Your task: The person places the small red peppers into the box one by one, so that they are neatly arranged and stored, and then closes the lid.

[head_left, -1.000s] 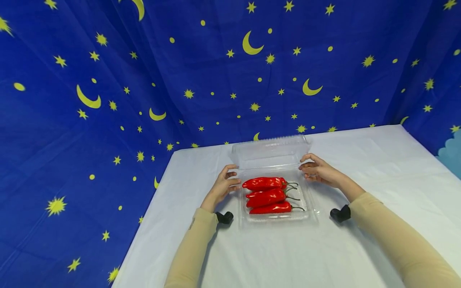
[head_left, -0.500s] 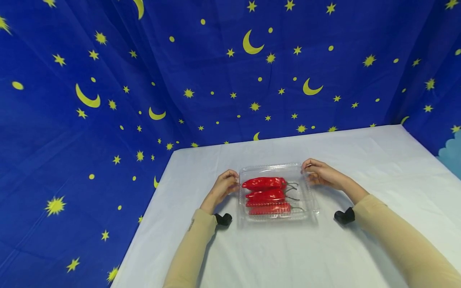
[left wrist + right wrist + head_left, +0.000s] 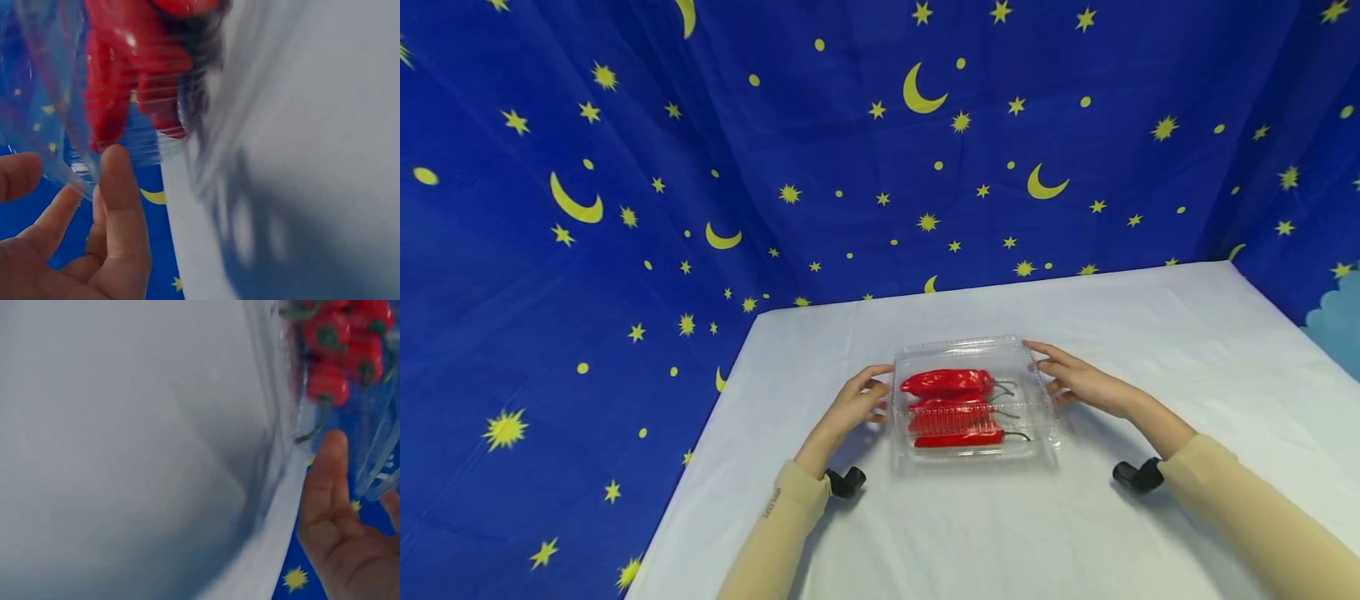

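Observation:
A clear plastic clamshell container (image 3: 1047, 392) sits on the white table with several red peppers (image 3: 947, 382) inside, their green stems pointing right. Its ribbed lid (image 3: 958, 348) is folded over them; the ribbed front edge crosses the peppers behind the container's front rim. At the container's left edge my left hand (image 3: 850, 407) has its fingers loosely extended, fingertips at the plastic. My right hand (image 3: 1088, 385) reaches to the back right corner with extended fingers. In the left wrist view the fingers (image 3: 122, 206) meet the clear edge; the right wrist view shows the palm (image 3: 350, 550) beside the pepper stems.
White cloth covers the table (image 3: 970, 533). A blue curtain (image 3: 850, 150) with yellow moons and stars stands along the back and sides. Each wrist wears a black camera mount (image 3: 846, 482), just above the cloth.
The lid, upright behind the peppers a second ago, has swung forward over them; its ribbed edge has since risen slightly back. Both forearms have shifted outward a little, and the right fingers have straightened.

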Tool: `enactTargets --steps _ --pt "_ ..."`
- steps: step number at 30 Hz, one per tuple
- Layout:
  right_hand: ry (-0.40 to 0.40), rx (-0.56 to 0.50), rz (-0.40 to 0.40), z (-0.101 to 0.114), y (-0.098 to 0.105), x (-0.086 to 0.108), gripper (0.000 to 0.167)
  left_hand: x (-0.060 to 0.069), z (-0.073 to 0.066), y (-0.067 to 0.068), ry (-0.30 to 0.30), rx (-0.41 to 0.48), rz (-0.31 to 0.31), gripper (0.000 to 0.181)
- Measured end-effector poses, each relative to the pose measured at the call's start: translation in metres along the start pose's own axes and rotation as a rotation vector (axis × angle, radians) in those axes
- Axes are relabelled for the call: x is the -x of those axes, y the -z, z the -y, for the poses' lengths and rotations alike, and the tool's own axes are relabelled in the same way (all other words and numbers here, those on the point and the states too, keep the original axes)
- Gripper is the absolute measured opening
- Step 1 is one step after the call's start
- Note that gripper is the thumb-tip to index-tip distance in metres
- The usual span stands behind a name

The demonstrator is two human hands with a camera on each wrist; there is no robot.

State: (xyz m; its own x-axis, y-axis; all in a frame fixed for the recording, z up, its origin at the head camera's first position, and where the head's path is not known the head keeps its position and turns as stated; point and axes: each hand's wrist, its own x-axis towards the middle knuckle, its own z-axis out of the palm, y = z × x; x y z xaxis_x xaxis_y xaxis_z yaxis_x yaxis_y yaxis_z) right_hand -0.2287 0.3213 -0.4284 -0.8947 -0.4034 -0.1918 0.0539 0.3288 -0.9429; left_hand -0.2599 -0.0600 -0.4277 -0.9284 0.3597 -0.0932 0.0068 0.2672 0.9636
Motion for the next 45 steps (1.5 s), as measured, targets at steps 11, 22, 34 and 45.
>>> enactTargets --steps 11,22,34,45 --pt "0.025 0.050 -0.018 0.016 -0.028 0.033 0.064 0.037 -0.002 -0.005 0.001 0.053 0.065 0.048" --pt "0.009 -0.102 0.009 0.016 -0.054 0.066 0.071 0.056 0.006 -0.013 0.007 0.145 0.082 0.055" --pt "-0.032 -0.184 0.009 0.007 -0.065 0.073 0.079 0.062 0.012 -0.015 0.012 0.157 0.094 0.058" --pt "-0.028 -0.248 0.104 0.006 -0.064 0.071 0.078 0.065 0.015 -0.019 0.031 0.181 0.124 0.063"
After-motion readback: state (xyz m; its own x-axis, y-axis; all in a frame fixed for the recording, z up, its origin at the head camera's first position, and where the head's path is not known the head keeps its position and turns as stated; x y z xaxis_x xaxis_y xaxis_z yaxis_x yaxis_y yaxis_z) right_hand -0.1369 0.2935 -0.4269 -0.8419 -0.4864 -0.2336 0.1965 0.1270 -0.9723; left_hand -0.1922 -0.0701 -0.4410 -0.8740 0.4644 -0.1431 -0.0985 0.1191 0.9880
